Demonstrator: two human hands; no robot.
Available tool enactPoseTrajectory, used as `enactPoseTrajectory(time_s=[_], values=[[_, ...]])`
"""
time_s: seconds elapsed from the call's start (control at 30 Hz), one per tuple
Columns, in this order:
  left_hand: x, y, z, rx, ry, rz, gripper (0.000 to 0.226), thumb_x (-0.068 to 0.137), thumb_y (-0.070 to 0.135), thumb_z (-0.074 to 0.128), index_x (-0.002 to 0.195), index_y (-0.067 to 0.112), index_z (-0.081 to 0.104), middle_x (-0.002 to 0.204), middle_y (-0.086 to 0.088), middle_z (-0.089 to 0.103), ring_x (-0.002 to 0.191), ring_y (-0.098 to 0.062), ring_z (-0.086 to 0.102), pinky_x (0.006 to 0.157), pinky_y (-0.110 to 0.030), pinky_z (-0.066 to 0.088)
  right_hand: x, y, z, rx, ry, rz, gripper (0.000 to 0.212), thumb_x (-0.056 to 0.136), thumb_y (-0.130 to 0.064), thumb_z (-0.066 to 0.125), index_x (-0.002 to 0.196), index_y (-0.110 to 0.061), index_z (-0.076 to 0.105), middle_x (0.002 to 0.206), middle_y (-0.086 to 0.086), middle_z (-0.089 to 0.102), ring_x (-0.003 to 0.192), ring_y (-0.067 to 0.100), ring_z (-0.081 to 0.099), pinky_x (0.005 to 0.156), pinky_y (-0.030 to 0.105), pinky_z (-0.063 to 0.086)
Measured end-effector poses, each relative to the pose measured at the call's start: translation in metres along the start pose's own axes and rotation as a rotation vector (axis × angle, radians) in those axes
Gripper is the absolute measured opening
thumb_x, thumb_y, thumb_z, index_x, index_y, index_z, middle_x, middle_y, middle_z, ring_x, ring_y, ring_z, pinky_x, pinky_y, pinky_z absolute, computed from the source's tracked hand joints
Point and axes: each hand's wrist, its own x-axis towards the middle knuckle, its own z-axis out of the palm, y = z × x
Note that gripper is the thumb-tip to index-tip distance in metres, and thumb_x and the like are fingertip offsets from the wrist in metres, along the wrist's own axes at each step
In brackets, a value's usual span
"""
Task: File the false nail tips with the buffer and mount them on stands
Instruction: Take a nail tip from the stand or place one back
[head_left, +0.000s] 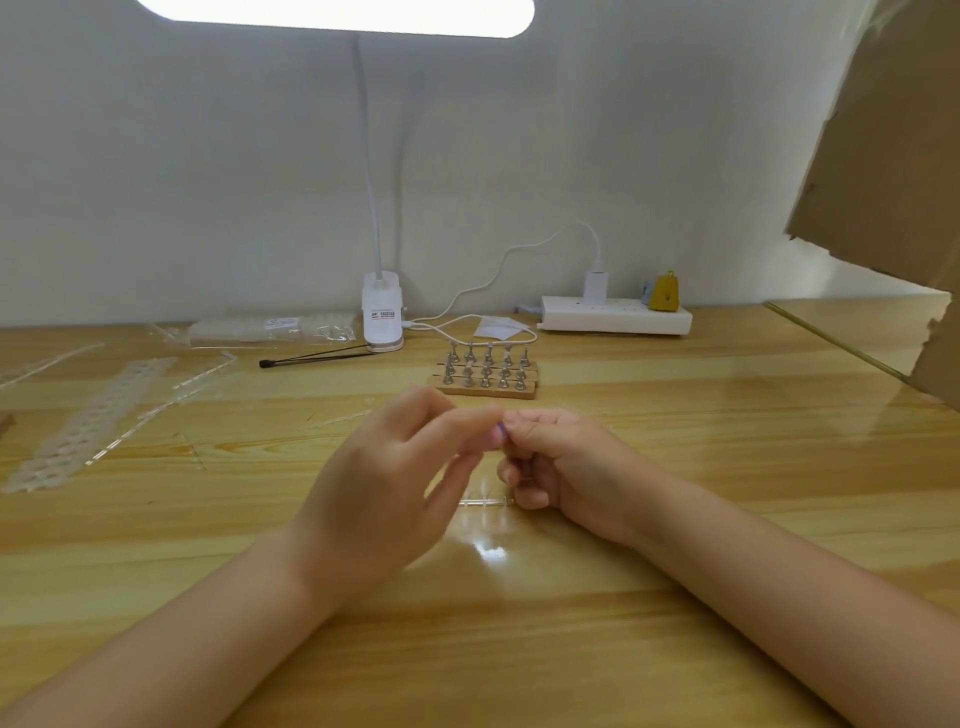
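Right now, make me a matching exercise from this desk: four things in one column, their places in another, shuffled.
Things:
1. nail stands
2. power strip
3. lamp base
4. black stick

Places:
A. against the wall, right of centre
B. lying flat, left of the lamp base
C. on a wooden block beyond the hands
D. at the foot of the white lamp neck

Pairs: 1-C, 2-A, 3-D, 4-B

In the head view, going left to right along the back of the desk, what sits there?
Clear plastic packet → lamp base → white power strip with charger plug → small yellow object → cardboard.
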Motion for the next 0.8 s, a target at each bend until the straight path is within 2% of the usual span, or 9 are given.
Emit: enactPoseTrajectory(time_s=[0.07, 0.17, 0.27, 0.37, 0.43, 0.53, 0.67, 0.73, 0.8], values=[[0.002, 0.006, 0.005, -0.007, -0.016, 0.05, 0.025, 0.088, 0.006, 0.067, 0.113, 0.011, 0.069, 0.085, -0.008, 0.061, 0.071, -0.022, 0.061, 0.061, -0.035, 0.052, -0.001, 0.0, 0.001, -0.064, -0.022, -0.008, 0.018, 0.095, -0.007, 0.046, 0.08, -0.011, 0.055, 0.066, -0.001, 0.047, 0.056, 0.009, 0.046, 0.044, 0.018, 0.029], [0.004, 0.003, 0.007, 0.059, -0.022, -0.024, 0.026, 0.086, 0.001, 0.068, 0.111, 0.007, 0.07, 0.083, -0.009, 0.06, 0.068, -0.024, 0.059, 0.058, -0.038, 0.051, -0.002, -0.001, -0.001, -0.01, -0.027, -0.003, 0.018, 0.097, -0.015, 0.045, 0.082, -0.011, 0.053, 0.068, -0.002, 0.045, 0.059, 0.01, 0.046, 0.044, 0.017, 0.03], [0.0, -0.006, 0.004, 0.086, 0.012, -0.09, 0.033, 0.081, -0.005, 0.07, 0.113, 0.005, 0.068, 0.087, -0.007, 0.061, 0.077, -0.02, 0.062, 0.066, -0.038, 0.054, -0.002, -0.002, -0.002, 0.035, -0.019, 0.002, 0.02, 0.093, -0.022, 0.049, 0.075, -0.012, 0.05, 0.064, -0.003, 0.044, 0.058, 0.01, 0.045, 0.042, 0.018, 0.03], [0.0, -0.003, 0.004, 0.012, 0.035, 0.008, 0.033, 0.088, 0.003, 0.065, 0.12, 0.011, 0.062, 0.091, -0.007, 0.061, 0.081, -0.017, 0.062, 0.073, -0.031, 0.053, -0.002, -0.001, 0.0, -0.022, -0.049, -0.012, 0.016, 0.085, -0.027, 0.053, 0.08, -0.012, 0.051, 0.069, -0.002, 0.045, 0.059, 0.009, 0.046, 0.046, 0.019, 0.028], [-0.001, -0.001, 0.007, 0.019, 0.009, 0.038, 0.033, 0.087, 0.001, 0.065, 0.119, 0.011, 0.064, 0.09, -0.009, 0.062, 0.078, -0.02, 0.062, 0.069, -0.032, 0.053, -0.003, -0.001, -0.001, -0.043, -0.071, -0.015, 0.016, 0.084, -0.027, 0.052, 0.085, -0.011, 0.051, 0.073, -0.001, 0.045, 0.061, 0.009, 0.046, 0.048, 0.02, 0.028], [-0.002, -0.011, 0.003, 0.127, 0.003, -0.102, 0.036, 0.08, -0.008, 0.07, 0.114, 0.004, 0.069, 0.085, -0.01, 0.06, 0.071, -0.023, 0.059, 0.06, -0.041, 0.054, -0.004, -0.002, -0.002, 0.002, -0.082, -0.014, 0.017, 0.083, -0.027, 0.052, 0.075, -0.013, 0.048, 0.067, -0.003, 0.044, 0.061, 0.01, 0.045, 0.047, 0.019, 0.029], [-0.003, -0.006, -0.001, 0.034, 0.045, -0.004, 0.033, 0.088, 0.004, 0.063, 0.12, 0.011, 0.059, 0.092, -0.009, 0.06, 0.08, -0.018, 0.06, 0.074, -0.031, 0.053, -0.002, 0.0, -0.001, -0.011, -0.06, -0.026, 0.017, 0.085, -0.026, 0.054, 0.081, -0.009, 0.053, 0.067, -0.002, 0.048, 0.06, 0.01, 0.044, 0.045, 0.017, 0.029], [-0.004, 0.002, 0.004, 0.019, 0.004, 0.027, 0.033, 0.088, 0.004, 0.064, 0.119, 0.016, 0.059, 0.091, -0.008, 0.059, 0.078, -0.019, 0.059, 0.069, -0.033, 0.053, -0.002, 0.001, -0.001, -0.048, -0.067, -0.029, 0.018, 0.09, -0.022, 0.051, 0.094, -0.005, 0.054, 0.075, 0.002, 0.048, 0.06, 0.009, 0.045, 0.046, 0.017, 0.03], [-0.004, 0.001, 0.004, 0.059, -0.025, -0.039, 0.033, 0.084, -0.002, 0.067, 0.114, 0.011, 0.067, 0.086, -0.01, 0.058, 0.073, -0.024, 0.059, 0.061, -0.039, 0.053, -0.004, -0.001, -0.002, -0.027, -0.082, -0.024, 0.016, 0.089, -0.022, 0.052, 0.088, -0.007, 0.054, 0.073, 0.001, 0.047, 0.06, 0.009, 0.046, 0.047, 0.017, 0.03]])
